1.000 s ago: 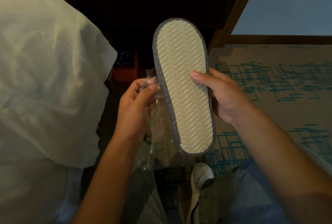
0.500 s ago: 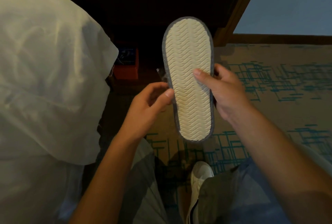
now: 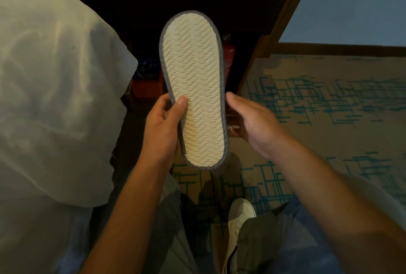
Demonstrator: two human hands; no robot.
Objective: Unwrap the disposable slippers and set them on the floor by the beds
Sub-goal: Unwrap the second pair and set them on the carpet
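A disposable slipper (image 3: 194, 89) with a cream wavy-ribbed sole and grey trim is held upright at the centre of the head view, sole facing me. Any second slipper behind it is hidden. My left hand (image 3: 162, 128) grips its left edge, thumb pressed on the sole. My right hand (image 3: 252, 120) clasps the right edge, thumb at the rim and fingers behind. No plastic wrapper is clearly visible; a small shiny bit shows by my right fingers.
A bed with a white duvet (image 3: 55, 98) fills the left. A dark wooden nightstand (image 3: 274, 21) stands ahead, with a red fire extinguisher (image 3: 228, 54) and a red and blue box (image 3: 147, 80) beneath. Patterned carpet (image 3: 318, 102) lies to the right; my white shoe (image 3: 239, 214) is below.
The clear wrapper that my left hand held has gone from view. My left hand has moved onto the slipper's left edge, and my right thumb has slid off the sole to the right rim.
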